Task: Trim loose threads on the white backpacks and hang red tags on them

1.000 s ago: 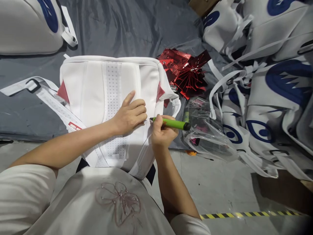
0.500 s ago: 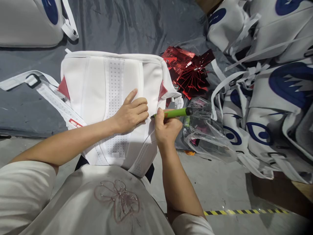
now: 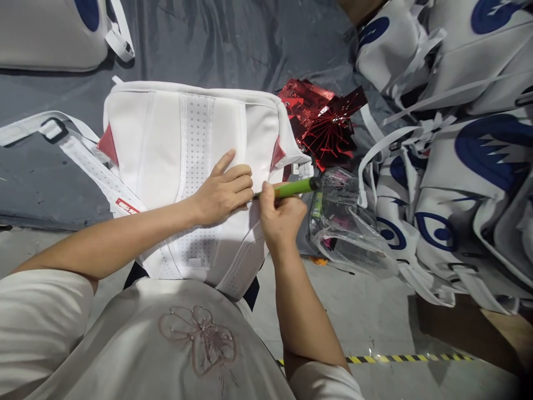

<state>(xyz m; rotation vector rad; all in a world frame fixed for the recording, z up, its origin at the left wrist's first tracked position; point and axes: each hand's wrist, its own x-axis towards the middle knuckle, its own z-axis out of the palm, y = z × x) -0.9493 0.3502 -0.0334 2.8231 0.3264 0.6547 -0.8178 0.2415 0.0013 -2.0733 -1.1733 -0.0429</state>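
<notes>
A white backpack [image 3: 166, 144] lies with its padded back panel facing up, its lower end against my body. My left hand [image 3: 227, 191] is on the panel, fingers bent and pressed together near a fold right of the dotted mesh strip, little finger raised; its thumb is mostly hidden. In my right hand [image 3: 283, 216] is a green marker pen [image 3: 293, 188] with a dark end, held between thumb and fingers. Its tip points left, right by my left fingertips, at the fabric; whether it touches is hard to see.
Shiny red foil decorations [image 3: 325, 122] lie right of the backpack, above a clear plastic bag [image 3: 353, 239]. More white backpacks [image 3: 458, 200] with blue eye patterns are piled at the right. Another white bag [image 3: 50, 39] lies upper left. A dark grey sheet [image 3: 200, 39] covers the surface.
My right hand and the marker have shifted slightly left, bringing the tip against my left fingertips. My left hand stays almost where it was. The view has shifted a little.
</notes>
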